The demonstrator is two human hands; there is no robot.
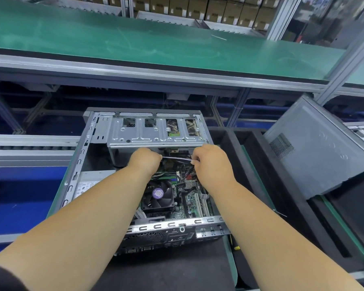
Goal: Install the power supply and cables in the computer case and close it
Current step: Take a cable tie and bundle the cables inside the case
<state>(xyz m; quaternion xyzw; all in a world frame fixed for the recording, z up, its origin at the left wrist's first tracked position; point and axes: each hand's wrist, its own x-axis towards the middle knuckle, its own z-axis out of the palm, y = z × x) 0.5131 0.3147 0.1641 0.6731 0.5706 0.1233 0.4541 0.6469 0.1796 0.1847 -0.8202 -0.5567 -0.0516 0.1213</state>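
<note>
- Under the drive cage's near edge, left hand and right hand each pinch a white cable end — stretched taut, probably for routing.
- Computer case lies open; side panel leans aside at the right, off for access.

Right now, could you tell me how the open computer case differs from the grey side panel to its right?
The computer case lies flat with its inside exposed; the side panel is off it, propped at a tilt. The case shows a fan and motherboard; the panel is plain sheet with one vent grid. Both hands, left hand and right hand, work in the case; neither touches the panel. Both are grey metal.
</note>
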